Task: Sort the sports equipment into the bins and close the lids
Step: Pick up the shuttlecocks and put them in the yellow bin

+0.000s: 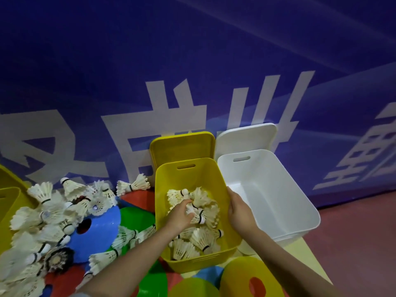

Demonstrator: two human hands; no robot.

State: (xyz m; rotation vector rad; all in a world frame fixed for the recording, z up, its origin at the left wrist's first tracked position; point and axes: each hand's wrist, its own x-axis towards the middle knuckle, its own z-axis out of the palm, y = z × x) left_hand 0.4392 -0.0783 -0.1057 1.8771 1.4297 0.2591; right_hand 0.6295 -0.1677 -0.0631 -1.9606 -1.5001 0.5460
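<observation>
the shuttlecocks are white feathered cones with rounded cork tips and a dark band at the neck; many lie in a loose pile on the floor at the left, spilling over flat cone markers: a blue one with a round centre hole, a green one, a red one, and a yellow one in the foreground. the yellow bin stands open in the middle, its floor covered by a layer of shuttlecocks lying at all angles. the left hand reaches inside it, fingers curled round a shuttlecock near the top of the heap. the right hand grips the bin's right rim, thumb inside and fingers wrapped over the edge. just beside it on the right, touching, is the white bin, open, with nothing visible inside. behind each bin its matching lid leans upright against the blue wall: the yellow lid and the white lid.
</observation>
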